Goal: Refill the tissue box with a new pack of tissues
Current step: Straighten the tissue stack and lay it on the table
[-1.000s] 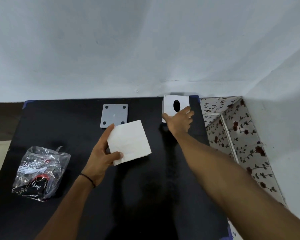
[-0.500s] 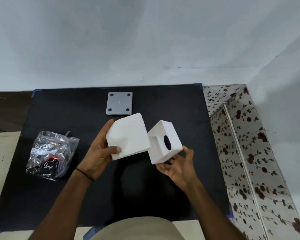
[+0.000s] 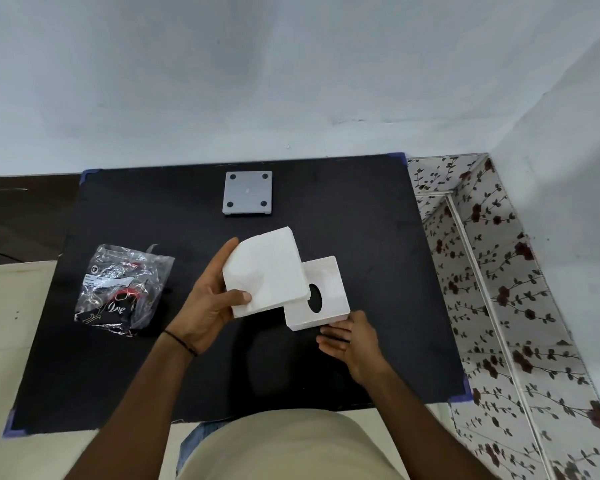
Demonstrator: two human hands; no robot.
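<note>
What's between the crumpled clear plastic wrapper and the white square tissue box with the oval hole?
Head view: the left hand, gripping a white stack of tissues, lies between the clear plastic wrapper and white tissue box; the stack overlaps the box.

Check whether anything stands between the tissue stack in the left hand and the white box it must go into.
Nothing visible does. The tissue stack, gripped by the left hand, overlaps the open top of the white box, which the right hand supports from below. The grey plate and plastic wrapper lie apart on the mat.
</note>
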